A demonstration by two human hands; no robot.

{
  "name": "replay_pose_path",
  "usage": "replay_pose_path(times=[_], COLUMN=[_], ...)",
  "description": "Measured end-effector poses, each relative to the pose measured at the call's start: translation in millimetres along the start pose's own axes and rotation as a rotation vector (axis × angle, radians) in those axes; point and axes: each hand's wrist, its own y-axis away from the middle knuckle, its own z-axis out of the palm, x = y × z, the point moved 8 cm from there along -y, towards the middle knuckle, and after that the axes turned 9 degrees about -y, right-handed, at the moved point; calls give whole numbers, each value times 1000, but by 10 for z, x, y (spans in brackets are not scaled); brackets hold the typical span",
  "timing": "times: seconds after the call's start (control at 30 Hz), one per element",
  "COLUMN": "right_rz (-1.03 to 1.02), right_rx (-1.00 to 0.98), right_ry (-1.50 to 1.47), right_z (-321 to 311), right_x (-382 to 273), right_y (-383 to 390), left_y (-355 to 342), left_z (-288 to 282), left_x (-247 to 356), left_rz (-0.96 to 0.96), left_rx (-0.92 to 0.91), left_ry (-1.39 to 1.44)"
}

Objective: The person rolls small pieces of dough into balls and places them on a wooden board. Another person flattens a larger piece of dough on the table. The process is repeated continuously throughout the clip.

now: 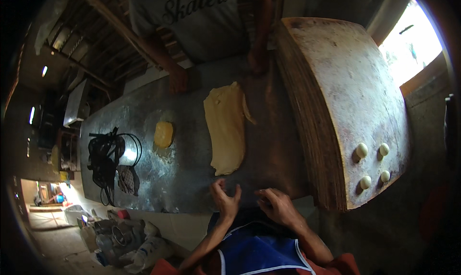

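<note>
A long, flattened slab of pale yellow dough [224, 131] lies on the dark metal table [189, 188] in front of me, a thin strip hanging loose along its far right side. My left hand [225, 199] is just off the slab's near end, thumb and fingers apart, holding nothing. To the right, over the table's near edge, my right hand [279, 205] has its fingers loosely bent and apart, with nothing visible in them. Left of the slab sits a smaller, rounded yellow lump [163, 134], flour dusted around it.
Black cables and straps [106, 155] lie at the table's left beside a patterned cloth [128, 180]. A tall stack of boards [331, 73] stands on the right, several small pale balls [361, 150] on top. Across the table, a person [201, 30] rests both hands on it. Plastic containers [120, 236] crowd the floor.
</note>
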Motion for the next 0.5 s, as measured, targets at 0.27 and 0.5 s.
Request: replay_pose_path(times=[0.27,0.5], right_rz=[564,634], right_rx=[-85,-130], right_ry=[-443,-743], right_z=[788,1421], right_x=[840,1050], right_y=[-477,-782], left_y=[-487,-8], left_z=[57,-385], left_x=[-42,-316], left_rz=[175,-173], left_rx=[138,-499], left_ry=[97,327])
